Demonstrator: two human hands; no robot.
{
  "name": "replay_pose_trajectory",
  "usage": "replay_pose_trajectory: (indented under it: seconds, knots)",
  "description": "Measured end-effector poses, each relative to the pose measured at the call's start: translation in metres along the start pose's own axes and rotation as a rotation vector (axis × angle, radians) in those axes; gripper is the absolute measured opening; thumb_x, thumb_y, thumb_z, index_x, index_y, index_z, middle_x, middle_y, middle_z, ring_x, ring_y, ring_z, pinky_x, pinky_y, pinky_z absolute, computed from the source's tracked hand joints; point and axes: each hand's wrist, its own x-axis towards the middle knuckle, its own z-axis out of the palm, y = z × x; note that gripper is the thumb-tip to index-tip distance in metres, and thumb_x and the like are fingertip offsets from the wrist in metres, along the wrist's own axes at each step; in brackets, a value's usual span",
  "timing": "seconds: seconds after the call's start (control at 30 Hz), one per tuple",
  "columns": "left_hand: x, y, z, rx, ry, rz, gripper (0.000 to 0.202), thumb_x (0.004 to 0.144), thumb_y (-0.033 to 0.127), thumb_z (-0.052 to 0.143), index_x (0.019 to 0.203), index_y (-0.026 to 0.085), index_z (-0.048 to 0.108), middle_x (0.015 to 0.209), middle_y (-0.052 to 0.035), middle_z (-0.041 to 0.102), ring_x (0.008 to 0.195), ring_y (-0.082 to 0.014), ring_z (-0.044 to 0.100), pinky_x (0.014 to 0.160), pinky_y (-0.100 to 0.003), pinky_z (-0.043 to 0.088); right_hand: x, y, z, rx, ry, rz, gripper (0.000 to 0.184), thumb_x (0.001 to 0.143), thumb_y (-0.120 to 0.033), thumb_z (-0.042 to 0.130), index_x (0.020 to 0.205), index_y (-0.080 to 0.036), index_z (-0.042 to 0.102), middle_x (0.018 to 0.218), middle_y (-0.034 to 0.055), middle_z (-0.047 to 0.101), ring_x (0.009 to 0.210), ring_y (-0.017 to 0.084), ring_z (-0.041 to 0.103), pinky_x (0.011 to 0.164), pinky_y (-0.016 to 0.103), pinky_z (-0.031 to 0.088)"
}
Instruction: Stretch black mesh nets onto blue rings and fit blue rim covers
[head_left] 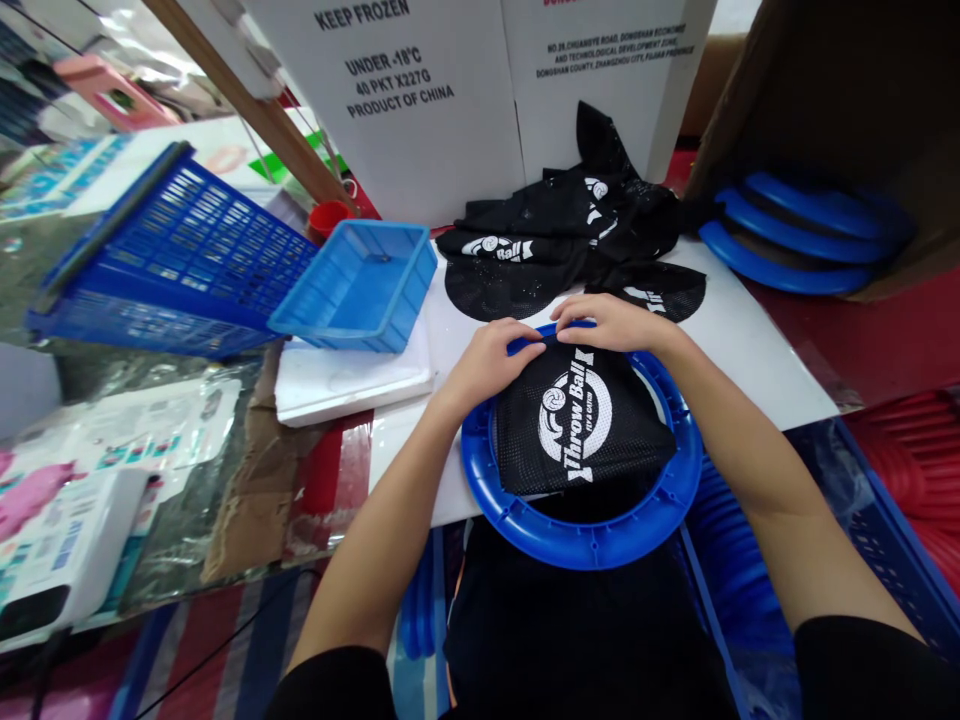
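a blue ring [592,545] sits at the near edge of the white bench [757,350], partly reaching past it, with a black mesh cloth [517,450] printed "throw ball" across its opening. the left hand [495,358] pinches the cloth's far edge at the ring, thumb and fingers narrow; the right hand [616,322], just beside it, grips there too, fingers curled. black cloths [555,225] lie heaped toward the bench's far edge; a light blue tray [360,285] stands by its left edge.
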Motion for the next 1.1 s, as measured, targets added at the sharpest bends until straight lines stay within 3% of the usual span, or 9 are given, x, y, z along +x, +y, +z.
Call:
replay_pose_trajectory:
  seconds: [0.17, 0.5, 0.73, 0.9, 1.1]
  knots:
    - [0.007, -0.002, 0.005, -0.095, 0.013, -0.073, 0.013, 0.092, 0.028, 0.068, 0.09, 0.02, 0.078, 0.098, -0.0046, 0.08, 0.095, -0.0227, 0.071, 0.094, -0.037, 0.055, 0.005, 0.005, 0.01, -0.024, 0.028, 0.003, 0.019, 0.093, -0.034, 0.062, 0.094, -0.019, 0.074, 0.109, 0.0097, 0.078, 0.104, 0.028, 0.07, 0.098, 0.044, 0.052]
    - [0.009, -0.01, 0.003, -0.297, 0.048, -0.229, 0.013, 0.086, 0.031, 0.074, 0.084, 0.019, 0.079, 0.089, -0.0047, 0.08, 0.085, -0.0212, 0.07, 0.084, -0.035, 0.055, 0.009, 0.01, 0.011, 0.045, 0.0, 0.103, 0.018, 0.094, -0.034, 0.062, 0.094, -0.021, 0.074, 0.11, 0.0081, 0.078, 0.105, 0.027, 0.07, 0.099, 0.042, 0.052]
    - [0.009, -0.013, 0.005, -0.336, 0.068, -0.236, 0.011, 0.086, 0.027, 0.075, 0.087, 0.018, 0.081, 0.093, -0.0062, 0.081, 0.089, -0.0219, 0.072, 0.086, -0.036, 0.056, 0.009, 0.005, 0.007, 0.138, -0.004, 0.197, 0.017, 0.088, -0.031, 0.067, 0.093, -0.021, 0.08, 0.109, 0.0055, 0.08, 0.102, 0.025, 0.071, 0.097, 0.037, 0.053]
    - [0.01, -0.017, 0.008, -0.45, 0.083, -0.243, 0.017, 0.084, 0.023, 0.077, 0.1, 0.018, 0.08, 0.094, -0.0061, 0.081, 0.089, -0.0205, 0.073, 0.085, -0.035, 0.058, 0.01, 0.001, 0.009, 0.138, 0.011, 0.241, 0.019, 0.089, -0.031, 0.067, 0.095, -0.02, 0.081, 0.102, 0.005, 0.081, 0.098, 0.024, 0.071, 0.092, 0.036, 0.053]
    - [0.011, -0.014, 0.012, -0.411, 0.154, -0.271, 0.009, 0.083, 0.023, 0.081, 0.089, 0.018, 0.079, 0.088, -0.0049, 0.08, 0.085, -0.0195, 0.073, 0.082, -0.034, 0.058, 0.01, -0.002, 0.01, 0.112, 0.04, 0.246, 0.017, 0.09, -0.029, 0.068, 0.095, -0.02, 0.081, 0.103, 0.0058, 0.081, 0.1, 0.025, 0.071, 0.094, 0.038, 0.053]
